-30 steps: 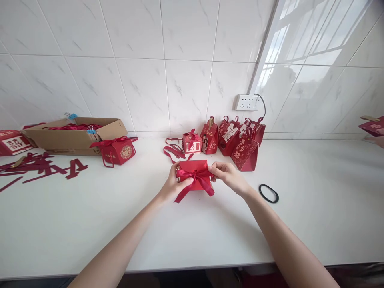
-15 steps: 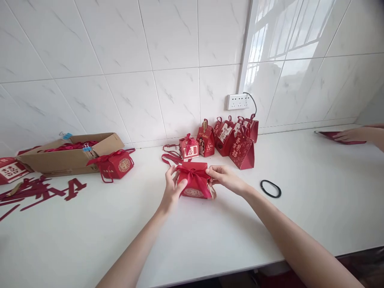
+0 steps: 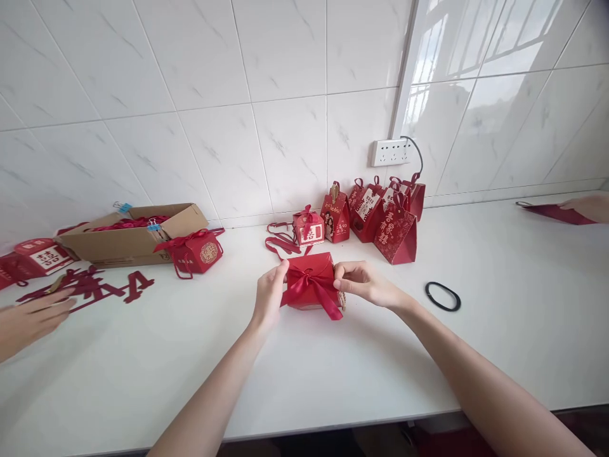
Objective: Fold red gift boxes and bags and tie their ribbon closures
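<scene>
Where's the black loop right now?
In the head view, the black loop lies on the white table, to the right of the right hand and the bow-tied red box.

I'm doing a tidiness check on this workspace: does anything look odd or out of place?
The black oval band looks odd, lying on the white tabletop apart from the red card boxes. Dark red flat strips also lie jumbled outside the brown cardboard box. I see no spill or damage.
</scene>
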### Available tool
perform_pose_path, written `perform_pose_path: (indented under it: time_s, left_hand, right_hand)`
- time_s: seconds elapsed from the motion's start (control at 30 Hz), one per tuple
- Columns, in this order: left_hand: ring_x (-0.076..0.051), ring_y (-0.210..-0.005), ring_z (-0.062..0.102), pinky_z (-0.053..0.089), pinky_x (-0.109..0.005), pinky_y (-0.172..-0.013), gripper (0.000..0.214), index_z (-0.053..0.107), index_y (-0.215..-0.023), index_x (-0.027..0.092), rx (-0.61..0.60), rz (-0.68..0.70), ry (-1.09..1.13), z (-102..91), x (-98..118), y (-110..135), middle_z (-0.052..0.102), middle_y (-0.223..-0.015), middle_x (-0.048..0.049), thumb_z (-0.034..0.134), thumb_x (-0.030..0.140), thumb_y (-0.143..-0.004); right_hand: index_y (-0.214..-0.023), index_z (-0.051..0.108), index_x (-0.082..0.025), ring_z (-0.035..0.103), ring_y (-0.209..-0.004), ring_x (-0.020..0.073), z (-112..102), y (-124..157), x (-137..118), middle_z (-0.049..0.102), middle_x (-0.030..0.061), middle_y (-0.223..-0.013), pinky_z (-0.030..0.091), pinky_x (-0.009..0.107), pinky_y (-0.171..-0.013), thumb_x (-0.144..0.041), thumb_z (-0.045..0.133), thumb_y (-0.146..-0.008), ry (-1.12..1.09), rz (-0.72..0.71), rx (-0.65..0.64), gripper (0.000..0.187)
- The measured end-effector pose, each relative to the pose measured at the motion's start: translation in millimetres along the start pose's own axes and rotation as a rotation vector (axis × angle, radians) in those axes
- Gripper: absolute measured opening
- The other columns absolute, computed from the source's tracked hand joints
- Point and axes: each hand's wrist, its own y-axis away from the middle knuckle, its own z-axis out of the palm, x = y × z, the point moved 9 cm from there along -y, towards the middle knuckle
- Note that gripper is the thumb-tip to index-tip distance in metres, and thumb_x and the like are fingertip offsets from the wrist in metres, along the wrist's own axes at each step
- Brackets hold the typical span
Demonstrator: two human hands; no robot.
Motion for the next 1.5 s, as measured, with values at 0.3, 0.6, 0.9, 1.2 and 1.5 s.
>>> perform_pose_path:
  time_s: [0.3, 0.6, 0.9, 1.2, 1.5]
  left_hand:
    - [-0.009, -0.059, 0.037, 0.032, -0.020, -0.056, 0.022, 0.046, -0.071, 0.019, -0.157, 0.213, -0.044, 11.6, 8, 7, 0.042, -0.065, 0.0042, 0.055, 0.037, -0.079]
    - [-0.007, -0.052, 0.027, 0.027, -0.019, -0.049, 0.028, 0.042, -0.067, 0.019, -0.144, 0.156, -0.047, 13.3, -5, 3, 0.033, -0.060, 0.0057, 0.053, 0.040, -0.080]
    - [-0.006, -0.044, 0.033, 0.027, -0.018, -0.043, 0.030, 0.037, -0.063, 0.019, -0.204, -0.011, 0.045, 19.2, -15, 0, 0.039, -0.055, 0.0068, 0.054, 0.039, -0.077]
    - [-0.007, -0.034, 0.039, 0.029, -0.021, -0.039, 0.038, 0.040, -0.061, 0.019, -0.239, 0.031, -0.217, 18.7, -5, 2, 0.042, -0.049, 0.0072, 0.054, 0.051, -0.076]
    - [-0.018, -0.084, 0.059, 0.044, -0.024, -0.060, 0.044, 0.050, -0.092, 0.018, -0.254, 0.014, -0.262, 20.9, -13, 3, 0.060, -0.095, -0.0064, 0.066, 0.052, -0.068]
  right_hand:
    - [-0.062, 0.044, -0.018, 0.043, -0.059, 0.0108, -27, -5, 15, 0.045, -0.0032, -0.062, 0.035, 0.027, -0.061, -0.037, 0.058, -0.077, -0.136, 0.003, 0.200, 0.028]
    - [-0.058, 0.038, -0.018, 0.038, -0.053, 0.0088, -33, -7, 34, 0.037, -0.0050, -0.058, 0.032, 0.026, -0.057, -0.044, 0.062, -0.075, -0.256, 0.113, 0.269, 0.039]
    - [-0.059, 0.042, -0.018, 0.040, -0.050, 0.0078, -31, -9, 49, 0.036, -0.0062, -0.055, 0.033, 0.023, -0.053, -0.047, 0.064, -0.073, -0.400, 0.205, 0.267, 0.039]
    - [-0.083, 0.054, -0.020, 0.052, -0.073, 0.0141, -64, 4, 43, 0.053, 0.0013, -0.080, 0.044, 0.028, -0.066, -0.052, 0.059, -0.075, -0.122, 0.231, 0.514, 0.034]
    - [-0.139, 0.026, -0.027, 0.031, -0.132, 0.0299, -30, 1, 19, 0.022, 0.0126, -0.148, 0.037, 0.047, -0.102, -0.052, 0.071, -0.066, 0.164, 0.089, 0.109, 0.089]
